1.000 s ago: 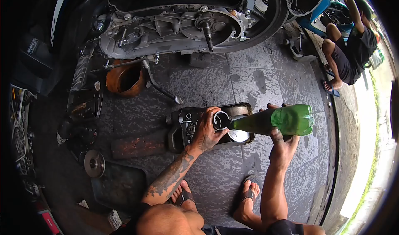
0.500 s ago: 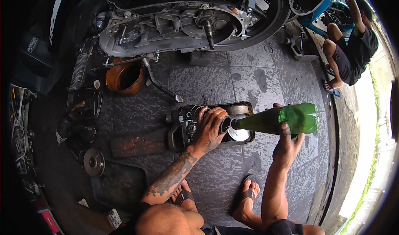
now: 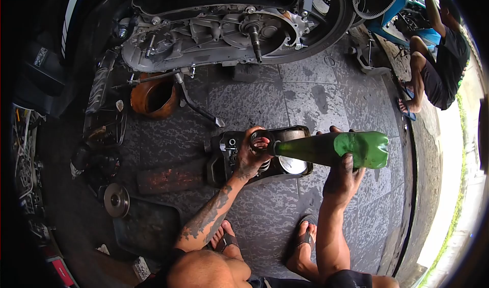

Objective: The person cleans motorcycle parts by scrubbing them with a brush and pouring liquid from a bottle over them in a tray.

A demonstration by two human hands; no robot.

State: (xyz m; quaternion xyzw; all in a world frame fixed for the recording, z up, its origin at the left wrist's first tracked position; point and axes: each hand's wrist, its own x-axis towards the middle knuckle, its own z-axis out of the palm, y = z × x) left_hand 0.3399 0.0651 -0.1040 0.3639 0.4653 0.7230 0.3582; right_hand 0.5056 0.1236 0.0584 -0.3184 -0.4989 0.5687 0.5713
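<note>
While clasping the green bottle (image 3: pixel 316 150) in the right grip (image 3: pixel 344 176) beside the hollow ring (image 3: pixel 262 134) (wrapped in the left grip (image 3: pixel 249 159)), seems mid-pour, next needing steady aim.

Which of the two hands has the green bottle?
The right hand holds the green bottle, toward its base; the left hand instead holds a dark, hollow round part.

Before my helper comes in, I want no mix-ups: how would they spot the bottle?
Start at the big grey engine case at the top, then go down the floor to the right hand. The bottle lies in its grip, neck toward the left hand. Unlike the metal parts nearby, it is see-through green.
</note>
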